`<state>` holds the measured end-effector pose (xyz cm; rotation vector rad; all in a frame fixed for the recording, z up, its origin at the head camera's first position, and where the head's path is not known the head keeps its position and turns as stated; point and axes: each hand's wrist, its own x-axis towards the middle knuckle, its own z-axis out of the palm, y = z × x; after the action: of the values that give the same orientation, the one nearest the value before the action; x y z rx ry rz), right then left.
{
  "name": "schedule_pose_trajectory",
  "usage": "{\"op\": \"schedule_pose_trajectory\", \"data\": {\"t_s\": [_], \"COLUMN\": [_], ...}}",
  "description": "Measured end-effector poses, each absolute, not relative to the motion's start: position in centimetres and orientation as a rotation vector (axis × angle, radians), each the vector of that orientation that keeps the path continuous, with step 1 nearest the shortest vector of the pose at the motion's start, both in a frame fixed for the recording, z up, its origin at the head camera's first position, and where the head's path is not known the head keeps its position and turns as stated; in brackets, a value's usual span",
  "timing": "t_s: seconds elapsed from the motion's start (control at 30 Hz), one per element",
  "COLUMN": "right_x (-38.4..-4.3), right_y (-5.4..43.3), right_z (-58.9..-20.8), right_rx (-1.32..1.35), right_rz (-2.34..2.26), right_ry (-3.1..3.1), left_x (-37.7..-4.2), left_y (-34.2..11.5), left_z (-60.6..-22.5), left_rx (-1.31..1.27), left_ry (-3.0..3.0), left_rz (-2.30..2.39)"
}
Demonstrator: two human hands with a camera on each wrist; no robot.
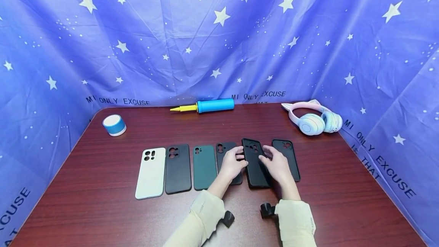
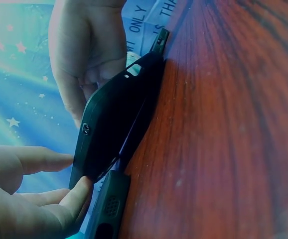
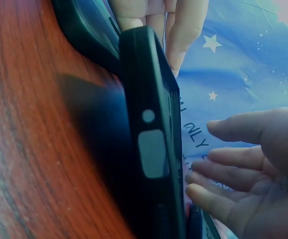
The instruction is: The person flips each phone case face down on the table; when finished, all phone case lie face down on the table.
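Observation:
A black phone case [image 1: 253,169] with a round camera cutout is tilted up off the table, its open inside facing up. My left hand [image 1: 234,164] pinches its left edge between thumb and fingers; in the left wrist view the case [image 2: 115,112] slants over the wood. On the other side, my right hand [image 1: 277,165] has its fingers loosely bent by the right edge. The right wrist view shows that hand [image 3: 248,169] apart from the case's side [image 3: 151,134], holding nothing. Another black case [image 1: 293,163] lies partly behind the right hand, and a dark case [image 1: 236,180] is partly covered by the left.
Left of my hands lie a green case [image 1: 204,169], a black case [image 1: 178,172] and a white case [image 1: 149,174] in a row. Farther back are a blue-white cylinder [image 1: 114,125], a blue hand pump [image 1: 216,105] and headphones [image 1: 312,123]. A starry curtain [image 1: 192,48] hangs behind the table.

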<state>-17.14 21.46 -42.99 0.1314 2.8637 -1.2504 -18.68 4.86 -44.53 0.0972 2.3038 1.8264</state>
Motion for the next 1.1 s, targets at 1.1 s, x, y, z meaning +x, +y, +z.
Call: {"op": "schedule_pose_trajectory", "data": {"t_s": [1.1], "right_x": [-17.00], "right_y": [20.57], "right_z": [-42.48], "right_rx": [0.149], "right_rz": [-1.315], "right_ry": [2.738], "left_x": [-18.85], "left_y": [5.03], "left_z": [-44.60], "left_rx": [0.316], "left_ry": [1.906], "left_rz": [2.204]}}
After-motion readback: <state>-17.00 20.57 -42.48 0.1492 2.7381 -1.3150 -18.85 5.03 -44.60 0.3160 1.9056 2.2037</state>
